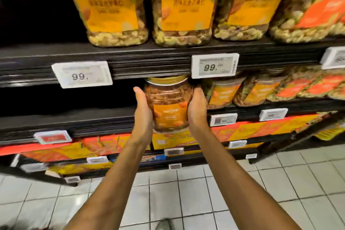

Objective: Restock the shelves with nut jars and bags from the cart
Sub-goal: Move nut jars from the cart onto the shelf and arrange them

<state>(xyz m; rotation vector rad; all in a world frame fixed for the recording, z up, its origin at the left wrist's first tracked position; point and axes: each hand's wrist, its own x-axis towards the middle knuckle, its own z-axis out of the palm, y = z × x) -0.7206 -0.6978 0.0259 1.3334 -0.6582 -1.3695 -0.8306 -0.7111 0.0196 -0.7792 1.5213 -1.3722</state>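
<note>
Head view: left hand (142, 113), right hand (198, 110) grip ribbed clear nut jar (169, 101); fingers curled round.

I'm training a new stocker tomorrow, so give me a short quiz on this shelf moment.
1. True or false: only one hand holds the jar.
2. What colour is the held jar's label? A green, B orange, C blue.
3. Fill in: the price tag just above the jar, on its right, reads ___.

Key:
1. False: the left hand and the right hand both hold it.
2. B.
3. 99.
</note>
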